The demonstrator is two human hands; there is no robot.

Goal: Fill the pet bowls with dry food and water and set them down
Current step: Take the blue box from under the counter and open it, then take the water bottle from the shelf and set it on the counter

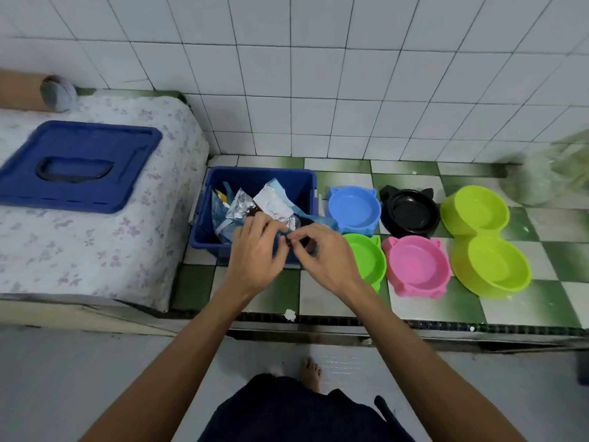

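Evidently still at the opening step, the left hand [255, 250] and right hand [322, 253] pinch a blue food bag [288, 232] over the blue bin [220, 240], bowls [416, 266] waiting dry beside it on the floor; pouring comes next.
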